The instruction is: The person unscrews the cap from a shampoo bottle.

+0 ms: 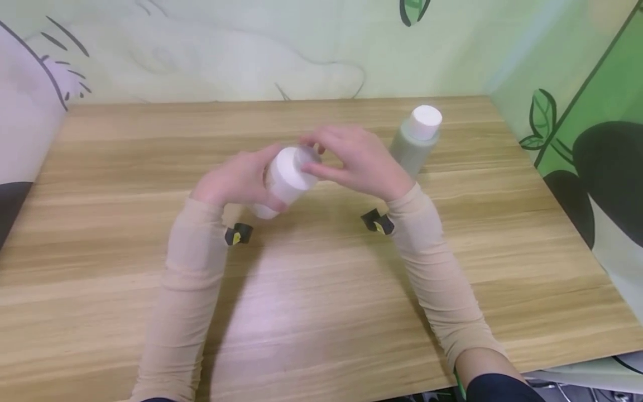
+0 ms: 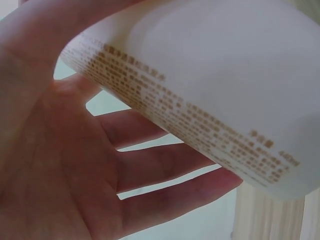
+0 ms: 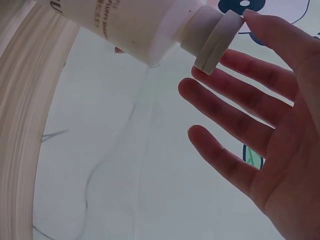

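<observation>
Evidently opening or closing it, I hold a white bottle [image 1: 288, 180] tilted over the wooden table [image 1: 311, 312] in my left hand [image 1: 237, 178] while my right hand [image 1: 365, 159] pinches its cap [image 3: 216, 44], the next move likely calling for a firm twist.

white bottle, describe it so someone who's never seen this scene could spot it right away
Over the wooden table, between the left hand and right hand, is a tilted white bottle, gripped by the left, its cap pinched by the right. Its white body carries brown print, unlike the grey-green bottle standing near the right hand.
</observation>
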`<action>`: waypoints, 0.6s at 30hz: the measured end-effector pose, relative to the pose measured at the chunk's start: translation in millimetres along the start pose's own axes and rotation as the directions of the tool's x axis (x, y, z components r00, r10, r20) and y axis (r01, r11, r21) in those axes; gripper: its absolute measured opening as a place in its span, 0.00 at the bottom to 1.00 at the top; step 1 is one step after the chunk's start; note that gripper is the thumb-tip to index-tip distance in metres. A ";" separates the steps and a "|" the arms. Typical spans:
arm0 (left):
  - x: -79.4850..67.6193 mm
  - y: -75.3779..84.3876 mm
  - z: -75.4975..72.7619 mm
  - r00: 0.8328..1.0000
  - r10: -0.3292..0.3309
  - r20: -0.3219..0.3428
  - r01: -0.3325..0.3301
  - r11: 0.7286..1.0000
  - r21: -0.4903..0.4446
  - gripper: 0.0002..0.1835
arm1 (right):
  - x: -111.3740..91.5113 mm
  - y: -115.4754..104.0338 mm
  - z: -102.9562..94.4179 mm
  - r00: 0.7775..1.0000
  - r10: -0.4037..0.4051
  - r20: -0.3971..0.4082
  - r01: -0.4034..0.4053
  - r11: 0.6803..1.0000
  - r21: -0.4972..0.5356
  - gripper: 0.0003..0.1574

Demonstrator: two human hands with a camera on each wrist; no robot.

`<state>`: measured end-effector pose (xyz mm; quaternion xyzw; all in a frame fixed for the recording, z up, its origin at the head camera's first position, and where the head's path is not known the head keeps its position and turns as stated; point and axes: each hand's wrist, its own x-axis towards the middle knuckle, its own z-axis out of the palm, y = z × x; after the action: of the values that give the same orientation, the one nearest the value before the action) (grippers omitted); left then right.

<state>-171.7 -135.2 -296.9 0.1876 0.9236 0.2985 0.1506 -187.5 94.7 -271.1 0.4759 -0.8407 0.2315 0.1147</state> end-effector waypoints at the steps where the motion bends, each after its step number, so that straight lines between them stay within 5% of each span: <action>1: -0.5 -0.2 0.2 1.000 0.000 -0.002 0.000 1.000 0.001 0.43 | 0.0 -0.2 0.5 1.000 -0.011 0.000 0.011 1.000 0.002 0.22; 11: -1.7 -1.3 0.3 1.000 -0.004 -0.002 0.004 1.000 -0.006 0.45 | -0.4 2.1 1.5 0.981 -0.194 0.005 0.193 0.980 0.043 0.22; 18: -1.5 -0.2 -0.2 1.000 -0.013 -0.008 0.013 1.000 0.000 0.46 | -0.2 -0.3 -0.4 0.987 -0.160 -0.001 0.159 0.986 0.054 0.27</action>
<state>-170.6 -136.1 -296.6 0.1805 0.9254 0.2981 0.1488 -187.2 94.9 -270.8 0.5449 -0.7935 0.2437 0.1187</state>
